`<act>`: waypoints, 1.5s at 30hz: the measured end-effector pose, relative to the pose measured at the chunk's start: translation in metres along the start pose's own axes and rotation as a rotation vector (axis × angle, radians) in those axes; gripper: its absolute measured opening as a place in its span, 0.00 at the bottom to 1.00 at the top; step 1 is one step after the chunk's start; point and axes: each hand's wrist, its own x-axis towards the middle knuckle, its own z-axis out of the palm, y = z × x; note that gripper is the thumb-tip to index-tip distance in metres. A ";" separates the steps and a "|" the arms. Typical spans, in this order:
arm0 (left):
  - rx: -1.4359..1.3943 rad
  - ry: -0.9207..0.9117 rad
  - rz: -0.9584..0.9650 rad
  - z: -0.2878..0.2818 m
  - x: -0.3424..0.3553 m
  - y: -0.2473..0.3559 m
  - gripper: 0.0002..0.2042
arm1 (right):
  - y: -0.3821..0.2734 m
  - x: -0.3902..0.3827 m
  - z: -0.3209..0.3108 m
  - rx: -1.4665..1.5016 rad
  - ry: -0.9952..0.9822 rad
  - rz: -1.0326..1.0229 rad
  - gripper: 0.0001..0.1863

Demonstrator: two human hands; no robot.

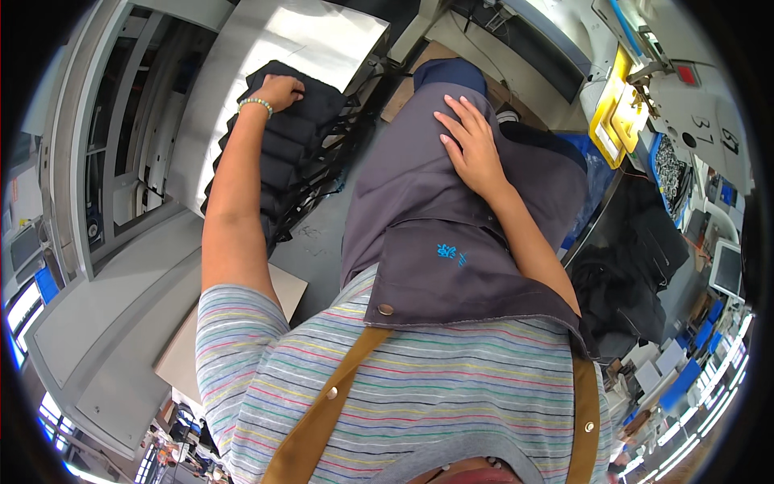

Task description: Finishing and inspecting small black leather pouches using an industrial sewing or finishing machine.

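Observation:
At the upper left, my left hand (282,93), with a beaded bracelet at the wrist, is on the top end of a row of overlapping black fabric pieces (282,153). Its fingers are curled closed on the topmost piece; the fingertips are partly hidden. The pieces lie in several layers along a bright table edge, with loose black straps or threads trailing off their right side. My right hand (474,147) lies flat on the dark grey apron (403,177) over my lap, fingers stretched out and holding nothing.
A pale shiny tabletop (322,40) is beyond the black pieces. A grey metal frame (89,145) stands at the left. On the right are a white sewing machine (701,121) with a yellow part (617,113) and a pile of black fabric (629,266).

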 end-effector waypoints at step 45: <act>0.375 0.973 -0.027 0.018 -0.038 0.113 0.17 | 0.044 -0.283 -0.274 -0.961 0.966 0.564 0.07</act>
